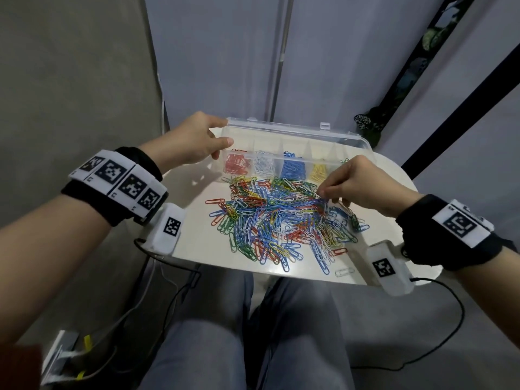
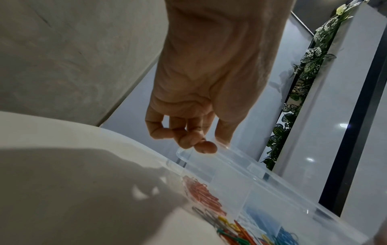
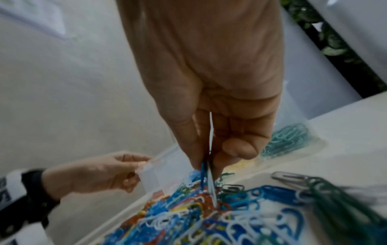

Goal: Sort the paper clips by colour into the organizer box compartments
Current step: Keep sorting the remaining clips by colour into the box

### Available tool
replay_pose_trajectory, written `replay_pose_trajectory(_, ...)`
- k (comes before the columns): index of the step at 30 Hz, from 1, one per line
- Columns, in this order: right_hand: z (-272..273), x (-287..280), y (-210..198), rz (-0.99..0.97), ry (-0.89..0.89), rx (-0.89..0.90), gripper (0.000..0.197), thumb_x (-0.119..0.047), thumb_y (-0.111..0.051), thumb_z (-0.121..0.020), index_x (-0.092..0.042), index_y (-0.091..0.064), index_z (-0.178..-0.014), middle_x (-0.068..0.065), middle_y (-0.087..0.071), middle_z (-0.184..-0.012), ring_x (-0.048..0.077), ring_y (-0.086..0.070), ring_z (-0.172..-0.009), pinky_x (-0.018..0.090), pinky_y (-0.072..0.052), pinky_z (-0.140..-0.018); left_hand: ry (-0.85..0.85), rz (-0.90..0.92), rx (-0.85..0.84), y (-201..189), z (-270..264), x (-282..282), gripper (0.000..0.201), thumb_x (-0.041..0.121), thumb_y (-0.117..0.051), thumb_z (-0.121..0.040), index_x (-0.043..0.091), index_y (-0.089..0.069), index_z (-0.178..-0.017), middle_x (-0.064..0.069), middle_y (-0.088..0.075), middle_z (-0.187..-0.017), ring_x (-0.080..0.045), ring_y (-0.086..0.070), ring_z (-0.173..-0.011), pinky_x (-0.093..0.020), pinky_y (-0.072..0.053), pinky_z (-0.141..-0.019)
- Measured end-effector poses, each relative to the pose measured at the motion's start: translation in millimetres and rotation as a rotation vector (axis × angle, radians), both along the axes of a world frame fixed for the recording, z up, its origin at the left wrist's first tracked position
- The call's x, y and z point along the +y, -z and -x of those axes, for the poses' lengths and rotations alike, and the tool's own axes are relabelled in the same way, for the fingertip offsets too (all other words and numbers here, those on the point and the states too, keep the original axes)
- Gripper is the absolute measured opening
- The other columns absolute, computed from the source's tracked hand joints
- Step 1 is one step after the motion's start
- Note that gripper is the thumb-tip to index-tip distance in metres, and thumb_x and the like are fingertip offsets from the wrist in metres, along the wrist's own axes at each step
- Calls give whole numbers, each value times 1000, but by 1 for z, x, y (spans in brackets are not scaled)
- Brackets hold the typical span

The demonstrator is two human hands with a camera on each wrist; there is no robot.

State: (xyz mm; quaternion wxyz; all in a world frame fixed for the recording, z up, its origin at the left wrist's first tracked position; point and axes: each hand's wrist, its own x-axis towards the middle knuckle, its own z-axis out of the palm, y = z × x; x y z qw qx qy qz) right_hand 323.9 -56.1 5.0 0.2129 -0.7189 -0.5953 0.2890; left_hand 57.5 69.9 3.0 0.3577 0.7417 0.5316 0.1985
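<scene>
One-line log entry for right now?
left hand: holds organizer box corner | right hand: pinches clips from pile | sorted: red, white, blue, yellow, green | pile: large

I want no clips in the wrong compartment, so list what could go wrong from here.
1. The right hand pinches what looks like a blue and a white clip together; both might land in one compartment.
2. Clips in the mixed pile interlock, so lifting may drag neighbours along.
3. The left hand grips the organizer box only by its corner; it could shift.
</scene>
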Motion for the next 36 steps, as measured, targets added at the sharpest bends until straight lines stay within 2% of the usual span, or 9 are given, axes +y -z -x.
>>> replay_pose_trajectory(3, 1, -4, -4, 7, 23, 115, 4, 2, -77, -74, -2, -76, -73, 13, -68, -62, 11, -51, -52, 27, -39, -51, 1, 1, 3, 0, 0, 1, 57, 30, -59, -95, 14, -40, -146, -2, -63, -66, -8, -45, -62, -31, -35, -64)
replay_pose_trajectory(7, 0, -5, -4, -4, 40, 177, 8, 8, -77, -69, 3, -71, -73, 9, -67, -59, 9, -48, -46, 23, -37, -47, 5, 3, -10, 0, 0, 0, 56, 29, -59, -95, 13, -40, -146, -2, -62, -64, -9, -44, -60, -29, -34, -58)
replay_pose_trajectory(14, 9, 5, -18, -103, 83, 220, 11, 3, -77, -72, -8, -75, -72, 2, -68, -57, 7, -44, -47, 22, -35, -47, 9, 1, -11, 0, 0, 0, 57, 28, -60, -95, 12, -40, -146, -1, -62, -63, -6, -44, -61, -29, -36, -70)
replay_pose_trajectory(19, 19, 31, -34, -328, 170, 111, 7, 3, -73, -75, -4, -73, -73, -2, -63, -53, 1, -40, -35, 11, -31, -40, 7, -4, -10, -4, 0, -4, 56, 27, -59, -96, 12, -40, -146, -1, -61, -63, -8, -46, -59, -29, -36, -64)
replay_pose_trajectory(21, 23, 41, -35, -335, 183, 54, 4, -2, -75, -75, -6, -74, -76, 6, -65, -62, 2, -37, -32, 11, -29, -37, 5, -2, -9, -5, 0, -5, 56, 27, -59, -96, 12, -39, -146, -1, -61, -64, -6, -45, -61, -29, -34, -70)
replay_pose_trajectory(23, 27, 46, -34, -323, 173, 5, 8, -10, -79, -74, -7, -76, -80, 1, -62, -61, 0, -39, -35, 12, -32, -40, 5, 3, -10, -6, 0, -5, 56, 27, -58, -96, 11, -39, -147, -1, -61, -64, -4, -43, -63, -29, -33, -75)
replay_pose_trajectory(27, 40, 38, -34, -290, -9, -42, 10, -1, -75, -76, -6, -77, -86, -5, -56, -54, -2, -42, -38, 8, -31, -43, 5, 5, -1, -5, 1, -5, 56, 27, -58, -97, 12, -38, -147, -1, -62, -65, -6, -45, -63, -30, -34, -75)
replay_pose_trajectory(33, 50, 19, -18, 0, -319, -319, 26, -1, -76, -73, -18, -78, -92, -20, -58, -52, -8, -51, -46, 6, -35, -46, 11, 4, -4, -5, 1, -6, 56, 27, -58, -97, 12, -38, -147, -2, -62, -66, -5, -46, -64, -29, -35, -72)
replay_pose_trajectory(36, 48, 15, -8, 17, -352, -396, 27, -1, -76, -71, -18, -79, -92, -8, -66, -67, -8, -51, -49, 5, -36, -50, 12, -2, -1, -4, 1, -5, 56, 28, -58, -96, 12, -39, -146, -1, -62, -65, -5, -46, -62, -29, -36, -68)
